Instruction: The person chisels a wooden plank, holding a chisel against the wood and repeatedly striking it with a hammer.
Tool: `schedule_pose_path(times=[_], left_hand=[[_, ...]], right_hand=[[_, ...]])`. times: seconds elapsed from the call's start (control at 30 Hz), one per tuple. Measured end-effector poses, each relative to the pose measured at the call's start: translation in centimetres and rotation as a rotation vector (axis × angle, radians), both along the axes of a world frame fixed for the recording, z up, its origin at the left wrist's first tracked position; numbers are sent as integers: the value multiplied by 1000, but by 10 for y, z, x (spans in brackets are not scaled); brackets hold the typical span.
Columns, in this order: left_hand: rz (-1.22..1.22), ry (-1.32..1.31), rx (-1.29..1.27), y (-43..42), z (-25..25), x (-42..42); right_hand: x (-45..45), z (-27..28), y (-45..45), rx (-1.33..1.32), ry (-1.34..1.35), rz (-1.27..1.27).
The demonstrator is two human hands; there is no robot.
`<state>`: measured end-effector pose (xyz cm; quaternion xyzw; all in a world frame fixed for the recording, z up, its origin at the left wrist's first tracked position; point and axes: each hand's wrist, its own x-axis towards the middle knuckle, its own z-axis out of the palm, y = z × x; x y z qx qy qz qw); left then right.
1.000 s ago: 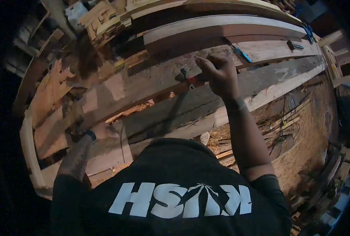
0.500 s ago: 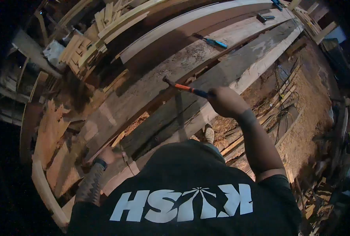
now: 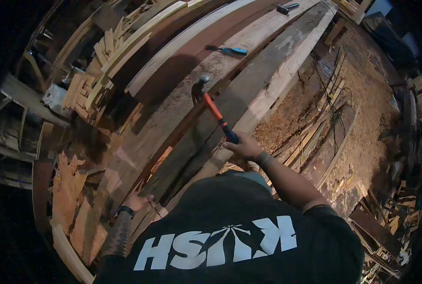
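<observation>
My right hand [image 3: 243,146] is closed around the dark grip of a claw hammer [image 3: 213,108], its orange shaft and metal head raised above the timber. Below it runs a long, weathered wooden beam [image 3: 239,102] with a dark split near its close end. My left hand [image 3: 136,201], a dark band at its wrist, rests low at the close end of the timbers with the fingers apart. A thin dark line trails from beside its thumb across the wood; whether the fingers touch it is unclear.
Farther along the neighbouring plank [image 3: 182,94] lie a blue-handled tool [image 3: 233,50] and a dark metal tool [image 3: 287,8]. Stacked wood strips [image 3: 90,92] stand at the left. Sawdust [image 3: 362,113], offcuts and cables cover the ground at right.
The hammer has swung from nearly level to more upright, and my right hand has come down and left. The left hand stays at the timbers' close end. The whole view has shifted.
</observation>
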<state>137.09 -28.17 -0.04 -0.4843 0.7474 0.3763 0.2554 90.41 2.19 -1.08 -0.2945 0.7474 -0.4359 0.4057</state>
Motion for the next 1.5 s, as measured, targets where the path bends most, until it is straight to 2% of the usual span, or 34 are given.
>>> schedule_pose_path(times=[0.07,0.1,0.13,0.17,0.2,0.27,0.33,0.43,0.47,0.5,0.53,0.57,0.63,0.67,0.7,0.73,0.8,0.87,0.93,0.97,1.03,1.07,1.17,1.2,1.27,1.3,1.33,1.37,1.4,1.43,1.5], left_hand=[[-89,0,-9,-14,-29,24],[-47,45,30,-21,-43,35],[-5,90,71,-29,-57,46],[124,180,159,-31,-69,53],[129,244,140,-33,-79,57],[95,266,100,-32,-82,56],[-19,138,21,-19,-46,29],[-135,35,-62,6,9,-8],[-143,20,-63,8,15,-12],[-130,16,-51,7,19,-13],[-19,47,40,-8,-6,7],[95,76,126,-22,-30,27],[109,103,131,-18,-33,29],[13,98,48,3,4,3],[-82,94,-39,15,25,-11],[-86,127,-43,10,13,-4],[-85,191,-51,-1,-14,18],[-93,203,-48,12,-7,21],[-98,246,-76,18,13,-2],[-95,260,-101,17,25,-9],[-100,272,-40,17,18,18],[-86,343,-7,1,-17,30],[-227,249,-90,-23,-62,44],[-290,170,-152,-24,-67,50],[-277,144,-130,-32,-80,54],[-200,196,-48,-38,-89,53],[-120,246,36,-43,-97,53],[-33,291,124,-43,-106,57],[-41,255,122,-40,-99,54],[-80,152,88,-29,-69,33],[-95,2,63,-9,-18,1]], right_hand=[[-10,22,20,-126,-329,37],[-16,36,32,-189,-493,56],[-21,51,45,-168,-571,83],[-23,51,58,-233,-570,-7],[-22,51,71,-298,-565,-94],[-14,55,89,-363,-405,-324],[-7,74,101,-363,-82,-600],[-25,133,133,-387,-28,-635],[-30,152,147,-407,97,-650],[-39,170,156,-593,195,-609],[-48,188,165,-778,289,-548],[-59,212,171,-909,226,-422],[-79,260,182,-1133,42,-137],[-70,279,163,-1306,56,-66],[-63,277,151,-1359,81,-56],[-55,250,141,-1305,111,-125],[-32,140,108,-736,238,-394],[9,6,80,-224,84,-353],[51,-48,88,-74,-86,-320],[58,-55,97,-57,-155,-333],[49,-60,112,-97,-237,-392],[35,-57,120,-149,-256,-425],[16,-14,135,-164,-454,-624],[17,5,133,-203,-348,-676],[14,8,147,-225,-323,-655],[8,8,160,-239,-303,-643],[-4,-42,179,-139,-6,-646],[1,-29,182,-54,-87,-667],[10,-6,181,33,-170,-683],[16,9,177,122,-252,-696],[26,6,181,227,-249,-659]])
